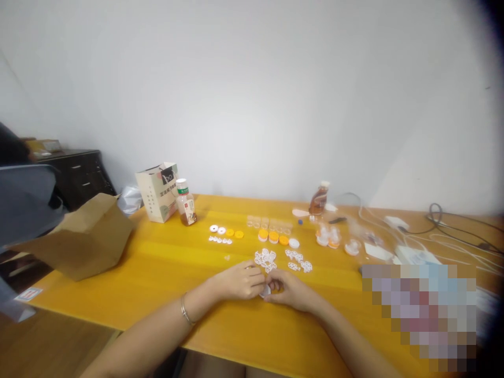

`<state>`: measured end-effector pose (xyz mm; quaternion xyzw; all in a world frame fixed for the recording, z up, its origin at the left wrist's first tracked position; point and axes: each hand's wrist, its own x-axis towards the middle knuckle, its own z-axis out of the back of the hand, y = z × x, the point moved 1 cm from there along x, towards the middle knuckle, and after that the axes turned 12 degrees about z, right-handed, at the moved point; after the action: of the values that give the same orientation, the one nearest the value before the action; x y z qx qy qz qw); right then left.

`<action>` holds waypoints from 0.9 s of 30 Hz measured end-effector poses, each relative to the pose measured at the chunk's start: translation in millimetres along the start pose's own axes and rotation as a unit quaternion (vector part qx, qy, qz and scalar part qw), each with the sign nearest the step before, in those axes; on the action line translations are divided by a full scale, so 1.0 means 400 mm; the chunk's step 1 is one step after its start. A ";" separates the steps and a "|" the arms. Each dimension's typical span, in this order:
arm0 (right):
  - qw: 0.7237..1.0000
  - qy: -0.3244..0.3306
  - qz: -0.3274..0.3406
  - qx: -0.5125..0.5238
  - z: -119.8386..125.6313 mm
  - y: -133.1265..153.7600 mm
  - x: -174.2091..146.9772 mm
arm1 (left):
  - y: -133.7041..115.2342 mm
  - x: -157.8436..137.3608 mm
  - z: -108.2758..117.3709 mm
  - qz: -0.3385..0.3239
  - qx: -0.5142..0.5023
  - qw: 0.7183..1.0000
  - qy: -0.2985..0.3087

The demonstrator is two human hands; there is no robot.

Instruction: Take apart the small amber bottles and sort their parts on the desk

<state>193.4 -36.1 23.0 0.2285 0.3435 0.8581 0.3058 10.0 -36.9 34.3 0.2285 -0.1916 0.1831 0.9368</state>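
We hold the white disc [265,292] near the middle of the tabletop [165,268], between our two hands. Our right hand [270,289] pinches it between thumb and fingers; our left hand [258,286] meets it with fingers curled, though we can't make out whether those fingers grip too. Much of the disc is covered, so we could misjudge its angle, and an uneven push might tip it out of the pinch. The lattices [270,256] lie loose just beyond our fingers, some overlapping; a knuckle sliding far could scatter or tangle them. Farther off, the clear cups [264,222] look light and stand close behind the orange lids [273,236], so a careless reach might topple one.
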 end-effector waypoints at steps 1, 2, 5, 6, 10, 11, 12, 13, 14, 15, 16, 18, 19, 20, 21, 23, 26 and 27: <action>1.000 -0.002 -0.001 0.001 0.000 0.000 0.000 | -0.001 -0.001 -0.001 -0.002 0.003 1.000 0.000; 1.000 -0.003 -0.003 0.002 0.000 -0.001 -0.001 | -0.002 -0.001 -0.002 -0.004 0.005 1.000 -0.002; 1.000 -0.001 -0.010 0.004 -0.001 -0.004 -0.001 | -0.004 -0.003 -0.004 -0.008 0.009 1.000 -0.004; 1.000 -0.001 -0.010 0.004 -0.001 -0.005 -0.001 | -0.004 -0.003 -0.004 -0.008 0.010 1.000 -0.004; 1.000 0.000 -0.010 0.005 0.000 -0.005 0.000 | -0.005 -0.004 -0.005 -0.009 0.006 1.000 -0.008; 1.000 0.000 -0.011 0.006 0.001 -0.005 0.000 | -0.004 -0.004 -0.006 -0.007 0.003 1.000 -0.008; 1.000 0.000 -0.012 0.006 0.001 -0.004 0.000 | -0.004 -0.004 -0.008 -0.006 -0.001 1.000 -0.008; 1.000 -0.002 -0.013 0.006 0.001 -0.005 0.000 | -0.004 -0.004 -0.009 -0.003 -0.005 1.000 -0.007; 1.000 -0.004 -0.012 0.006 0.002 -0.005 -0.001 | -0.003 -0.004 -0.011 0.001 -0.010 1.000 -0.004; 1.000 -0.006 -0.011 0.006 0.002 -0.006 -0.001 | -0.003 -0.004 -0.014 0.006 -0.016 1.000 -0.001; 1.000 -0.006 -0.011 0.007 0.002 -0.008 -0.001 | -0.002 -0.004 -0.016 0.011 -0.022 1.000 0.002; 1.000 -0.004 -0.010 0.013 0.001 -0.013 -0.002 | -0.001 -0.004 -0.021 0.026 -0.036 0.999 0.007; 1.000 -0.004 -0.010 0.015 0.001 -0.015 -0.002 | -0.001 -0.004 -0.024 0.032 -0.044 0.998 0.009; 1.000 -0.004 -0.011 0.017 0.001 -0.017 -0.002 | -0.002 -0.003 -0.026 0.039 -0.052 0.998 0.011; 1.000 -0.004 -0.012 0.017 0.001 -0.019 -0.002 | -0.003 -0.003 -0.028 0.046 -0.059 0.997 0.015; 1.000 -0.005 -0.015 0.015 0.000 -0.019 -0.003 | -0.005 -0.002 -0.031 0.057 -0.073 0.995 0.021; 1.000 -0.003 -0.019 0.018 0.000 -0.015 -0.004 | -0.001 -0.002 -0.032 0.074 -0.089 0.993 0.034; 1.000 -0.003 -0.022 0.020 0.000 -0.013 -0.004 | 0.006 -0.004 -0.031 0.085 -0.092 0.991 0.037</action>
<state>196.6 -34.4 18.8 0.2296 0.3645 0.8433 0.3213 10.9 -29.1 24.4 0.1176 -0.1914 0.2515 0.9414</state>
